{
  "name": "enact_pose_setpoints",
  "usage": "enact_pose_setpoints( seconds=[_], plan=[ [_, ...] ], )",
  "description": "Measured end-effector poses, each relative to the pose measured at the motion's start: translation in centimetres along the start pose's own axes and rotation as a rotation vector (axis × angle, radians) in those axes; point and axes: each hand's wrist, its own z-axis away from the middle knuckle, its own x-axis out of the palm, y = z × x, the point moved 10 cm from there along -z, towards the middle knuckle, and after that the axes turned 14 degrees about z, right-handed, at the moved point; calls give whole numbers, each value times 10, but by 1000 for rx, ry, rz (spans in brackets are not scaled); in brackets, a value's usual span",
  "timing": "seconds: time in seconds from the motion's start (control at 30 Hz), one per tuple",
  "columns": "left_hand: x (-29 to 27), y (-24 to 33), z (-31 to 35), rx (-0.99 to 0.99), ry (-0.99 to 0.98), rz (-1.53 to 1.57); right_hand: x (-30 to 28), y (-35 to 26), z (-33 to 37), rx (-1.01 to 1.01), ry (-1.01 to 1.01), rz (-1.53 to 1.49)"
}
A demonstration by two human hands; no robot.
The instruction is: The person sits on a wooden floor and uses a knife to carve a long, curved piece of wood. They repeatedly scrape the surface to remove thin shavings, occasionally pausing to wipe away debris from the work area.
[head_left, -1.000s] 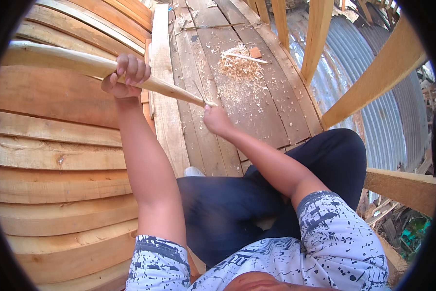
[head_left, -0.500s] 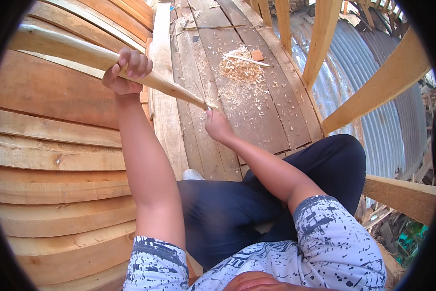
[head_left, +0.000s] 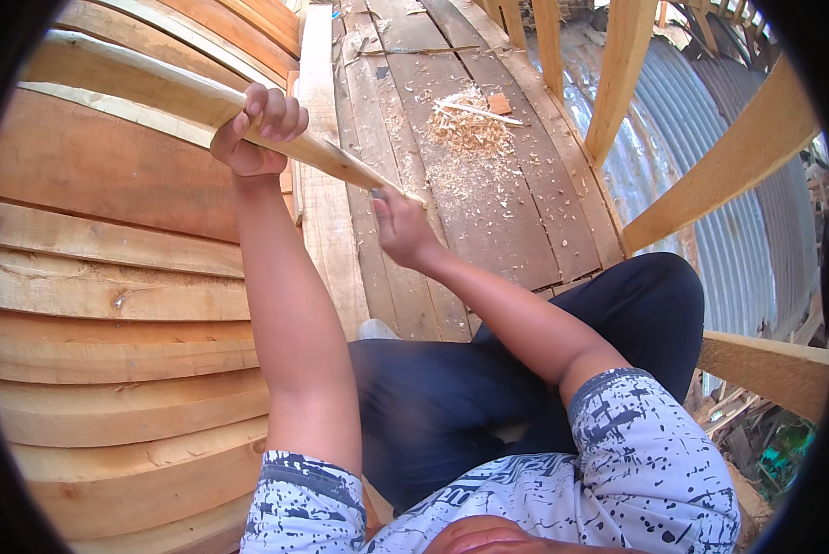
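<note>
1. Your left hand (head_left: pixel 259 131) was wrapped around the wooden pole (head_left: pixel 147 78), its fingers curled over the top
2. Your right hand (head_left: pixel 403 226) was curled in at the pole's narrow end; I could not tell what it pinched
3. The pole slanted from the upper left, past the stacked boards (head_left: pixel 110 360), down over the plank floor (head_left: pixel 498 240)
4. Beyond your right hand lay a heap of shavings (head_left: pixel 470 138), with a thin stick (head_left: pixel 481 114) across it

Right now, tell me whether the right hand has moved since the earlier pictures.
Yes: the right hand has shifted left along the wooden pole, judged against the pile of shavings.
</note>
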Motion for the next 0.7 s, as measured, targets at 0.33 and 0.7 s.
enact_pose_setpoints(
  seconds=[0.33, 0.7],
  plan=[
    [3, -2, -5, -1, -13, 13, -10, 15, -2, -3, 36, 140],
    [5, -15, -27, 6, -31, 32, 18, 111, -16, 229, 92, 82]
  ],
)
